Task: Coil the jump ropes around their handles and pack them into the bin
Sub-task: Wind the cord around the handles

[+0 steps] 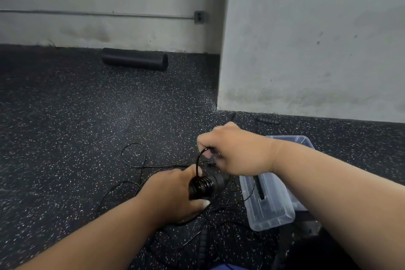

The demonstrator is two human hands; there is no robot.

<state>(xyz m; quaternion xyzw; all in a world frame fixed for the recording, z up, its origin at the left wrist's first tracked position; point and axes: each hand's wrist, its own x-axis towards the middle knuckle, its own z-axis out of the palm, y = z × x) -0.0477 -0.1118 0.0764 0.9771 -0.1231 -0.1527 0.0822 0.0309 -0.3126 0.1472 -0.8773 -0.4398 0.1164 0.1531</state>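
left hand [173, 193]: fingers curled round the handle [215, 182], holding it roughly level above the floor [87, 127]; thumb under the coil [200, 186]
right hand [232, 151]: fingertips pinched together on the rope [199, 160], feeding a loop that arcs down onto the coil
coil: several tight black turns stacked on the handle beside the left hand
slack: thin cord trails left in a loose loop [133, 155] and tangles on the floor below both hands
bin [269, 215]: clear plastic, on the floor just right of the hands; holds something dark, can't tell what
stray handle [267, 120]: lies near the wall, well apart from the bin
step: judged mid-wind; packing not started
risk 1: tangled slack snags mid-pull; turns go loose or overlap
risk 2: pinch slips; springy cord unwinds off the handle
risk 3: free end not tucked; coil opens in the bin
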